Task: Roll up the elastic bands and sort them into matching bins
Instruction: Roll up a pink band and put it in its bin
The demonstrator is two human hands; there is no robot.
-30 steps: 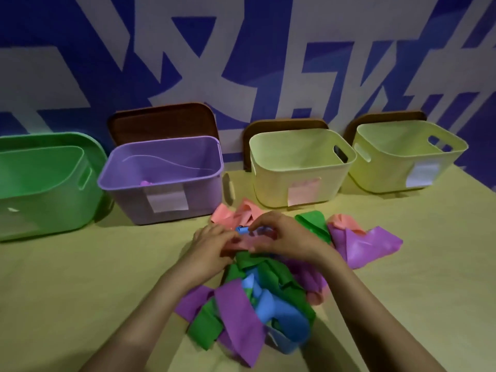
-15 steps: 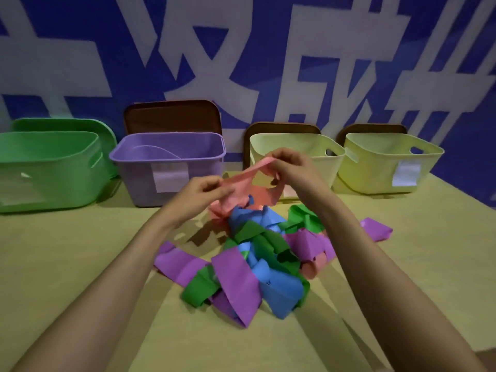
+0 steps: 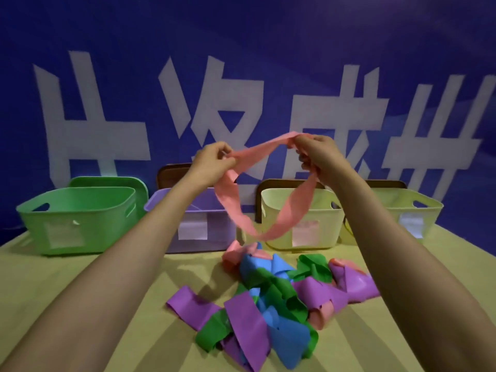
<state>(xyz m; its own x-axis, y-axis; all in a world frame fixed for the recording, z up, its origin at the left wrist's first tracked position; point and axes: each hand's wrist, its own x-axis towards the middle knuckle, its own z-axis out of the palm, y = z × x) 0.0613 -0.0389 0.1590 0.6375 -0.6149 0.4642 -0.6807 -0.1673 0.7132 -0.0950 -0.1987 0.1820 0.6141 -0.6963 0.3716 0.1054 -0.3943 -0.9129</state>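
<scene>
A: Where is the pink band (image 3: 288,210) sitting?

B: It is hanging in the air at the middle of the frame, well above the surface (image 3: 40,264). It is drooping as an open loop, and its lowest bend is showing in front of the cream bin (image 3: 327,224).

A: And the grip on each side?

B: The left hand (image 3: 212,162) is pinching one end of the loop's top between thumb and fingers. The right hand (image 3: 319,154) is curling its fingers round the other end, slightly higher.

A: What is lying below?

B: A pile of bands (image 3: 271,299) in purple, green, blue and pink is lying tangled on the surface at lower centre.

A: And behind?

B: Four bins are standing in a row across the middle: a green bin (image 3: 77,218) at the left, a purple bin (image 3: 214,242), the cream one, and a yellow-green bin (image 3: 418,210) at the right. A blue wall (image 3: 241,49) with large white characters is filling the top.
</scene>
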